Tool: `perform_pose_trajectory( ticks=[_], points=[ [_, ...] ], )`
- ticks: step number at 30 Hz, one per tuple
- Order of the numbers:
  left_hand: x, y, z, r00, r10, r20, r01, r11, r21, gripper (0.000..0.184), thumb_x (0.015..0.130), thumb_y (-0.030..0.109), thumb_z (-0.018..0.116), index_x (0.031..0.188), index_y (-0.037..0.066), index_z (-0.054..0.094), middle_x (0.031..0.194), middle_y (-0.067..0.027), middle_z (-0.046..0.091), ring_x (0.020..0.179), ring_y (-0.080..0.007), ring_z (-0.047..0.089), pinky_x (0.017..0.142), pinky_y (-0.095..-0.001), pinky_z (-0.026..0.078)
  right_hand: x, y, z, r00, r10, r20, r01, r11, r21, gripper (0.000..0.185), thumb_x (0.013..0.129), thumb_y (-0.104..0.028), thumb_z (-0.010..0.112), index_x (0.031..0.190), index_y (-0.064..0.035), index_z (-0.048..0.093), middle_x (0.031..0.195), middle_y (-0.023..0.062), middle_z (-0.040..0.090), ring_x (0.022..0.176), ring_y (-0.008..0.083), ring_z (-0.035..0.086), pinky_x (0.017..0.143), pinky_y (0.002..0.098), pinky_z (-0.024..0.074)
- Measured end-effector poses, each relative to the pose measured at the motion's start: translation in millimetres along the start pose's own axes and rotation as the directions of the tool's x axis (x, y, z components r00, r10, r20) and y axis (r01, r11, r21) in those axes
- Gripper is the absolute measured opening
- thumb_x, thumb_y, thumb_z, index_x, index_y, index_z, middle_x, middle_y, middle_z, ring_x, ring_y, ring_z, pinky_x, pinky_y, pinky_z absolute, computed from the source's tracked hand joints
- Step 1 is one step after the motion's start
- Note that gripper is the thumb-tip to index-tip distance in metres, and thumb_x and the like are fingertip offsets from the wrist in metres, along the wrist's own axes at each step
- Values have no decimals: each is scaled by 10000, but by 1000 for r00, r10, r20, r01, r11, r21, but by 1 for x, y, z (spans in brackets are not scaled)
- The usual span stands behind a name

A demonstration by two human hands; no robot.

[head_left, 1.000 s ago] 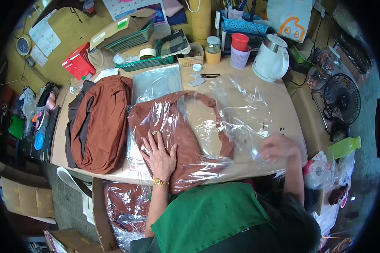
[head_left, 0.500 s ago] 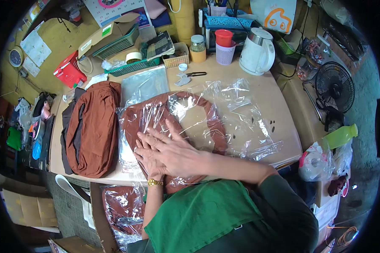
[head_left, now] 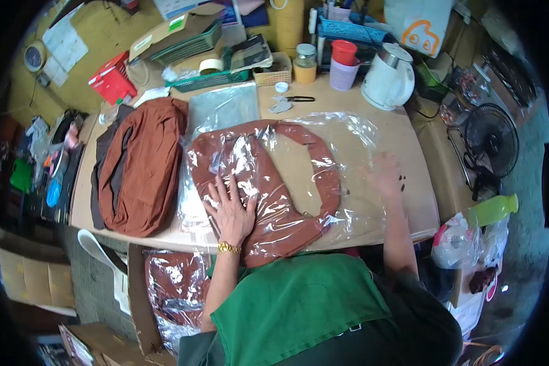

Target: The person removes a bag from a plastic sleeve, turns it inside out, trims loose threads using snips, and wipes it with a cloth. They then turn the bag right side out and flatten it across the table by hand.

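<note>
While the left hand [head_left: 230,211] rests, grip spread open, on plastic-covered brown fabric [head_left: 276,210] at the frame's centre, the right hand [head_left: 383,174], its grip too blurred to tell, is near clear plastic [head_left: 355,131] right of centre; at upper left, a green label [head_left: 177,24] on a cardboard box [head_left: 165,37] is too small to read

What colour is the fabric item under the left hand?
Fabric item: reddish-brown, best seen in the head view.
</note>
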State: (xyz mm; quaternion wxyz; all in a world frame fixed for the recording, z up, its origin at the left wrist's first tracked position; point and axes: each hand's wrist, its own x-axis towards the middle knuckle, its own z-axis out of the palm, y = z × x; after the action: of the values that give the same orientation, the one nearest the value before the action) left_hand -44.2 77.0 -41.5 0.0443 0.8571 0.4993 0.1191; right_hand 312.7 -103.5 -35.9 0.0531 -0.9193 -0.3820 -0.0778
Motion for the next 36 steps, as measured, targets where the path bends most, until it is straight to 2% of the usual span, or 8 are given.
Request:
perform_pose_trajectory(
  ticks=[5,10,16,25,30,32,34,36],
  points=[
    [-14,-19,-51,1000,7,-22,-15,928,-373,731,977,470,510,1548,105,236,1597,-248,154,1468,-477,109,1149,-644,86,44,-50,-52,896,-193,400,-153,711,686,173,861,-169,599,977,-40,600,833,80,608,797,224,611,721,357,487],
    [-27,-58,-54,988,-52,-147,-77,653,-754,689,1001,370,529,1514,-7,265,1549,-248,265,1429,-375,277,1161,-447,242,121,-55,-253,854,-414,-316,356,23,934,213,999,-258,489,924,-94,602,821,-28,568,723,72,534,654,255,438],
    [-53,-4,1,925,13,380,354,-397,-847,650,1026,312,503,1568,157,178,1471,-123,384,1304,-255,423,1024,-370,418,171,-192,-294,783,-519,-343,531,270,803,247,989,-289,506,965,-73,622,867,24,608,791,136,572,703,302,454],
    [-28,-54,-55,908,43,416,283,-796,-536,543,992,240,576,1464,79,362,1153,-71,613,614,-24,470,495,-147,417,211,-121,-337,718,-207,-665,677,434,595,323,974,-336,532,1027,-41,652,937,101,666,895,231,628,775,371,478],
    [-59,-103,-123,949,-316,4,23,56,-998,208,900,42,669,1098,38,609,870,-3,619,641,-24,504,475,-153,343,165,-8,-218,832,-288,-473,519,705,483,373,966,-362,547,1061,-23,669,976,145,699,952,285,659,816,409,491],
    [-79,-125,-123,933,-185,310,360,509,-781,105,869,78,702,956,49,652,821,-23,596,720,-118,574,574,-274,450,103,-1,-120,970,-218,-110,242,917,317,310,931,-278,605,1073,-21,702,1056,172,712,1005,302,674,868,400,510],
    [-94,-136,-107,993,1,-118,-11,996,-83,160,824,67,701,977,53,655,910,-111,590,839,-262,602,695,-398,487,25,-7,-52,984,-175,-27,156,782,604,231,906,-212,619,1017,-21,684,935,182,693,928,313,669,820,408,496],
    [-66,-116,-120,977,-52,-204,26,991,-130,171,791,75,676,951,31,634,914,-170,556,887,-365,572,771,-466,475,1,-5,-8,995,-86,42,53,859,509,175,901,-195,629,1023,-78,672,932,143,701,883,310,676,782,399,508]
  ],
)
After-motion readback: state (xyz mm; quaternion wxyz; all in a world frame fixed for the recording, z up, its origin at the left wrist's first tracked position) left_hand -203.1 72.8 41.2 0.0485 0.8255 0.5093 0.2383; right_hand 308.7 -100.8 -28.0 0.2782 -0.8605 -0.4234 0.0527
